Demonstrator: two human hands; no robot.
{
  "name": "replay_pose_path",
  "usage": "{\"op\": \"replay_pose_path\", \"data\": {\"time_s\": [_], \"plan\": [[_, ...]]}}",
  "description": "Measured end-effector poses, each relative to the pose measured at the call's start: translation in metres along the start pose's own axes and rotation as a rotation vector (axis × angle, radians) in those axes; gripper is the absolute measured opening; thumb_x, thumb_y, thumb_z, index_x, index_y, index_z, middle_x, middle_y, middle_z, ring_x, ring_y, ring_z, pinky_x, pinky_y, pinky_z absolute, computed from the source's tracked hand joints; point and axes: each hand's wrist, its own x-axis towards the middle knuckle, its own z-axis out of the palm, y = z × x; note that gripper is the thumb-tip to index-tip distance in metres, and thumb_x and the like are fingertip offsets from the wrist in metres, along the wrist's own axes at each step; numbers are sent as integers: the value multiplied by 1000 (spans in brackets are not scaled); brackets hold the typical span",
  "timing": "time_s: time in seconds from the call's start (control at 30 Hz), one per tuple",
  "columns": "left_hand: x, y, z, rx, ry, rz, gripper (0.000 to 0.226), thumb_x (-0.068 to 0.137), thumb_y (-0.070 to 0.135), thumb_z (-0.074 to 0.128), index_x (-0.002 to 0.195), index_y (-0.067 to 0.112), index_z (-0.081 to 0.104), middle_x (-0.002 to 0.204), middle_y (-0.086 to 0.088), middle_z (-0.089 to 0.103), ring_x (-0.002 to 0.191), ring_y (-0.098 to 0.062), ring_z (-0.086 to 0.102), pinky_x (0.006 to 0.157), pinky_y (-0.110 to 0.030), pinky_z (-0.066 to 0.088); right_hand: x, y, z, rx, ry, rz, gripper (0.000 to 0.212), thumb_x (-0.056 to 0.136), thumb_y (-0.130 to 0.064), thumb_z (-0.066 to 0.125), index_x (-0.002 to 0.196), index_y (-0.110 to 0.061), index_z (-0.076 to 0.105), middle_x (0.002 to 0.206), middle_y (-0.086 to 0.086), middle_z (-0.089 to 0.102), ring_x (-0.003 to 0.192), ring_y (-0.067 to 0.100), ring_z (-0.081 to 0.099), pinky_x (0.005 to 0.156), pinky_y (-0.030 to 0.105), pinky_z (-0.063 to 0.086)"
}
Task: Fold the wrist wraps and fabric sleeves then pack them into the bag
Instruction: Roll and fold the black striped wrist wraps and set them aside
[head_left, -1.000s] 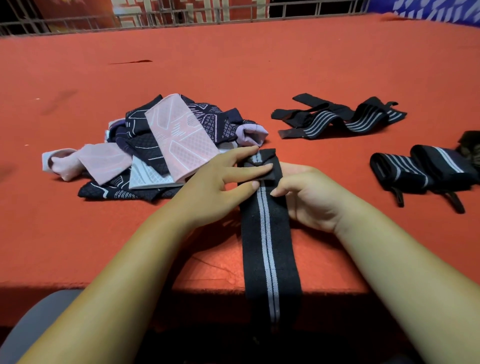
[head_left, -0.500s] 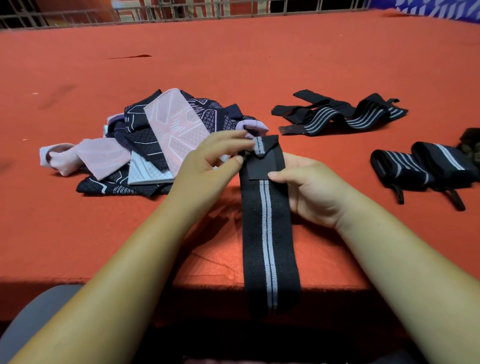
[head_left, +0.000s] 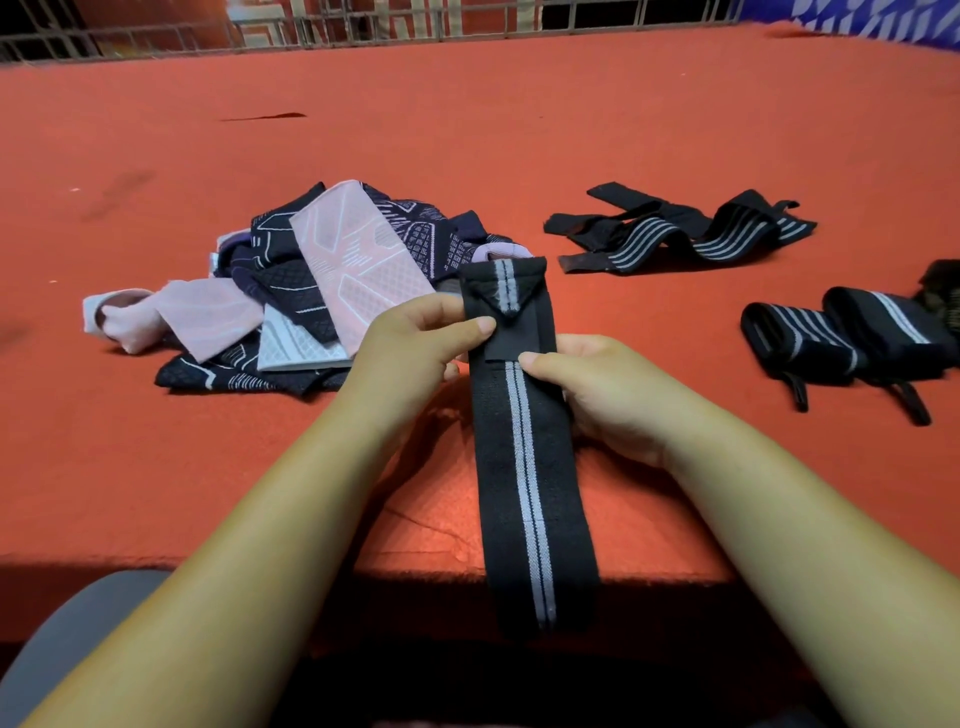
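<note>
- The left hand (head_left: 410, 353) is closed on the left edge of a black wrist wrap (head_left: 524, 467). The thumb is laid on top, near the folded end, and the fingers are curled underneath.
- The right hand (head_left: 597, 395) is closed on the same wrap from the right side. The thumb is pressed on its top face at the grey stripes, and the fingers are tucked below, mostly hidden.
- The wrap is held between the two hands just above the table. Its far end is folded into a point, and its long striped tail is draped over the near edge of the table, where it hangs down.
- A loose pile of fabric sleeves (head_left: 322, 291), pink, white and dark blue with patterns, is seen left of the hands. It is just beside the left hand, and the folded end of the wrap is seen against the pile's right side.
- Unrolled black wraps (head_left: 680, 234) with grey stripes are spread out farther back, to the right of the pile.
- Two rolled wraps (head_left: 852, 338) are set side by side near the right edge, their thin loops pointed toward the person.
- A dark item (head_left: 943, 296) is cut off by the right edge, so it cannot be identified.
- Everything is laid on a table (head_left: 467, 130) covered in red-orange cloth.
- A grey rounded shape (head_left: 67, 634) is seen below the near edge at the lower left.
- A metal railing (head_left: 363, 26) is seen along the far side, and a blue and white patterned surface (head_left: 857, 21) at the top right corner.
</note>
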Motion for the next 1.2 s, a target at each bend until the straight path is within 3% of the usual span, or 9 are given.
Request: {"op": "replay_pose_path", "data": {"time_s": [0.17,0.23,0.37,0.5,0.63,0.73,0.83,0.97,1.2], "plan": [[2,-5,-2,1,-162,-31,26,98,5,71,123,15,73,120,-19,76,95,-31,75,71,-40,59,2,4,-6,-47,19,-52,26,110,-16,56,131,-7,70,123,22,77,123,48,69,112,64,49],[3,-6,-4,32,-194,-39,33,96,0,71,123,19,75,121,-19,75,103,-30,76,75,-40,61,3,6,-7,-53,4,-78,28,110,-17,57,133,-9,70,126,20,76,124,44,70,114,64,47],[2,-6,0,58,-91,14,31,92,-6,72,116,13,79,90,-2,77,85,-18,74,73,-31,60,5,4,-4,-4,-1,-56,31,110,-19,55,133,-5,69,126,22,76,123,42,71,112,63,51],[10,-11,2,104,31,40,30,91,-1,74,115,17,79,103,-6,82,96,-36,78,83,-51,64,3,0,-3,36,-22,73,30,113,-15,47,134,-5,67,124,18,77,112,31,76,87,43,66],[12,-15,1,154,56,77,31,92,3,74,117,22,78,104,-2,80,85,-22,73,64,-33,51,2,-1,-7,68,-6,114,30,112,-9,45,130,0,68,123,23,76,95,29,76,73,40,67],[11,-14,-1,150,8,114,37,93,-6,68,120,18,78,113,-11,80,104,-34,76,84,-43,61,4,0,-10,135,9,119,32,112,-8,45,133,4,65,121,24,76,86,26,76,66,38,66],[9,-6,-5,179,-59,138,44,91,-15,62,117,15,80,113,-7,82,111,-26,76,103,-42,58,4,-1,-13,210,1,128,33,113,-8,42,136,0,65,114,18,78,80,21,78,59,33,63],[4,-2,-8,254,-64,130,39,89,-10,66,104,21,85,101,3,83,95,-10,75,95,-35,60,2,-2,-17,236,-11,109,37,112,-9,41,138,-5,67,128,20,75,97,26,78,78,39,68],[0,-5,-11,335,-33,41,46,89,-3,58,102,30,87,103,0,83,108,-30,77,105,-57,58,1,-6,-15,309,37,158,50,107,-19,38,147,4,59,147,30,60,142,51,51,120,66,40]]}}
